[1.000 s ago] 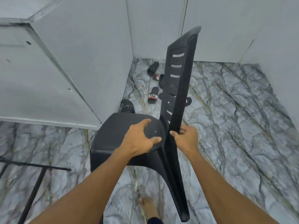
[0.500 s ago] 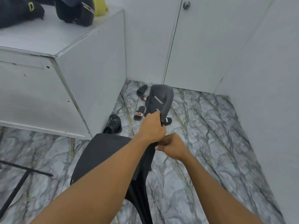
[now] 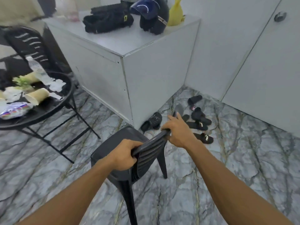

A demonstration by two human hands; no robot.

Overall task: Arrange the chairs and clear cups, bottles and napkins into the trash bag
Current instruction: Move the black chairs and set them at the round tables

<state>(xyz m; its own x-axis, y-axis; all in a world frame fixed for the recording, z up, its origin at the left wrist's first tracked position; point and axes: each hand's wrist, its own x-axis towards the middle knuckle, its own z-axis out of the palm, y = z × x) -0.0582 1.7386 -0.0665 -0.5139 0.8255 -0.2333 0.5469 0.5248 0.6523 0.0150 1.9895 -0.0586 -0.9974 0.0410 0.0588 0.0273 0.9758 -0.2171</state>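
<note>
A black plastic chair (image 3: pixel 113 143) stands upright on the marble floor right below me. My left hand (image 3: pixel 124 155) grips the left end of its backrest top, and my right hand (image 3: pixel 177 130) grips the right end. At the far left a round black table (image 3: pixel 48 109) holds paper cups (image 3: pixel 38 95), a clear plastic bottle (image 3: pixel 36 66), white napkins (image 3: pixel 56 85) and a snack wrapper (image 3: pixel 13 110). A second black chair (image 3: pixel 27 44) stands behind that table.
A white cabinet (image 3: pixel 146 75) stands ahead with black bags (image 3: pixel 107 20), a helmet (image 3: pixel 151 15) and a yellow object on top. Several black slippers (image 3: pixel 197 122) lie in the corner by white doors (image 3: pixel 267 62). The table's thin legs spread over the floor at left.
The chair went from tipped with its backrest pointing away to standing upright. Both my hands shifted onto the backrest top. My view swung left, bringing the table into sight.
</note>
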